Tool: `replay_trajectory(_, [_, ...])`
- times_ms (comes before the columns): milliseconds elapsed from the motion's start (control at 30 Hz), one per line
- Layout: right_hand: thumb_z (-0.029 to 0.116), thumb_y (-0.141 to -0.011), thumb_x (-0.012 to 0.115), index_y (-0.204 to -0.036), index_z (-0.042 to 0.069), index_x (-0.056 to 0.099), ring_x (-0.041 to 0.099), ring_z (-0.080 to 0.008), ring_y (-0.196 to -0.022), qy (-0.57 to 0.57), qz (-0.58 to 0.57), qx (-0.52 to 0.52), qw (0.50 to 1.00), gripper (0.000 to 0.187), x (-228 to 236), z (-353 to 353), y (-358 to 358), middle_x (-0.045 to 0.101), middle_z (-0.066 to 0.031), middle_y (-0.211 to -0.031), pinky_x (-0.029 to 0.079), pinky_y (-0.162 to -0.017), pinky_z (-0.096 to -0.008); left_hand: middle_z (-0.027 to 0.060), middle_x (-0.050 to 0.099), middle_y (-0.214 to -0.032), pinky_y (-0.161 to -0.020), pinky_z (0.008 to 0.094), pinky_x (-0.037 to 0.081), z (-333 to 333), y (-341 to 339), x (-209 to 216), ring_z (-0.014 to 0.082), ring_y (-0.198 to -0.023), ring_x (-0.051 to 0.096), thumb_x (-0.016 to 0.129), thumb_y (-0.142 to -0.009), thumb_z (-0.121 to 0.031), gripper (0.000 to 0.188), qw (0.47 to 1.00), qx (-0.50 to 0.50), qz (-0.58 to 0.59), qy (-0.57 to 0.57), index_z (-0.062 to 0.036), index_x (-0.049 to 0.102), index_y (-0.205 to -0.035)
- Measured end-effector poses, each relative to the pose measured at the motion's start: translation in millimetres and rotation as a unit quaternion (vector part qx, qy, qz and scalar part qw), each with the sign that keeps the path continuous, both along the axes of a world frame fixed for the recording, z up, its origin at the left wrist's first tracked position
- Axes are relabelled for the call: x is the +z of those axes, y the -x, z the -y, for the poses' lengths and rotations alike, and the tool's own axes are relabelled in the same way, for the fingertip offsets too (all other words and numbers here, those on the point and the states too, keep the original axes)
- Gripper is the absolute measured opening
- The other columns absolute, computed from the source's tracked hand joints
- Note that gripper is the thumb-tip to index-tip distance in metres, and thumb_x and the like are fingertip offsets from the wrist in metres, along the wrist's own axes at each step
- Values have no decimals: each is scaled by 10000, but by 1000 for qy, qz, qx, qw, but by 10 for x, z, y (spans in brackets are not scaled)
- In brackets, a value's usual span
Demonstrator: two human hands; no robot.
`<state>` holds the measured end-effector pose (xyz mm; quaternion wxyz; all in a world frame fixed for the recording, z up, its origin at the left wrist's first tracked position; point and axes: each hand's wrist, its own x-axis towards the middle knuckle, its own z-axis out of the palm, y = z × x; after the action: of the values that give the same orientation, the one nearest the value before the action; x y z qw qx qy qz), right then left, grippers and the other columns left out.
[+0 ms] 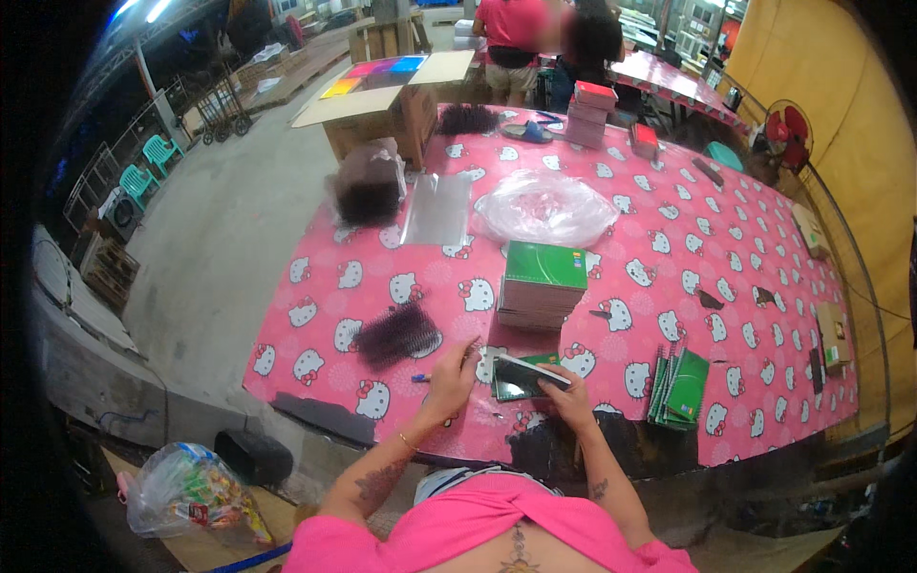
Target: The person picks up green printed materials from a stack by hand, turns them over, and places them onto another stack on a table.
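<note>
My right hand (568, 396) grips a flat block with a white edge and a dark glossy face (521, 375), tilted toward me; its exact kind is unclear. Beneath it, partly hidden, lies a green notebook (543, 364). To the left of the block is my left hand (455, 374), its thumb and fingers bent together; whatever they pinch is too small to make out. A neat stack of green notebooks (544, 272) rises just beyond both hands. Black spiral binding coils (396, 336) lie left of my left hand, and a blue pen (420, 378) sits beside that wrist.
Fanned green spiral notebooks (680, 384) lie at the right front. Farther off are a clear plastic bag (546, 208), plastic sheets (437, 210), an open carton (382, 124) and a red-topped stack (589, 113). Two people stand beyond the pink-covered table (650, 286). A bag of wrappers (196, 497) is at lower left.
</note>
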<state>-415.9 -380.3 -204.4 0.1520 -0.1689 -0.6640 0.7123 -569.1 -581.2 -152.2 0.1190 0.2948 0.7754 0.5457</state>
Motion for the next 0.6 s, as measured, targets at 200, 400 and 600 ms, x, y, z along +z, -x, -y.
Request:
replay_trajectory(200, [30, -924, 684, -1200, 9, 686, 610, -94, -974, -35, -20, 8, 999, 276, -29, 7, 10, 690, -4, -1057, 483, -878, -260, 136, 640, -869, -674, 382, 501, 66, 16, 5, 275, -802, 636, 676, -932, -198, 318, 971, -53, -216, 86, -42, 667, -1209])
replay_trajectory(400, [43, -926, 690, -1199, 21, 693, 603, -85, -959, 0, 2, 2, 1000, 274, 13, 39, 1, 697, 3, -1052, 481, -872, -249, 154, 712, -930, -660, 368, 521, 23, 87, -102, 274, -775, 680, 719, -899, -187, 245, 993, -16, -116, -4, -36, 719, -1092])
replay_trajectory(600, [43, -931, 687, -1197, 37, 698, 601, -96, -976, -27, 11, -8, 1000, 267, -74, 10, -17, 693, 5, -1057, 478, -895, -260, 177, 715, -884, -658, 398, 518, 6, 40, -31, 306, -739, 683, 686, -926, -224, 214, 996, -40, -84, 12, -28, 731, -1000])
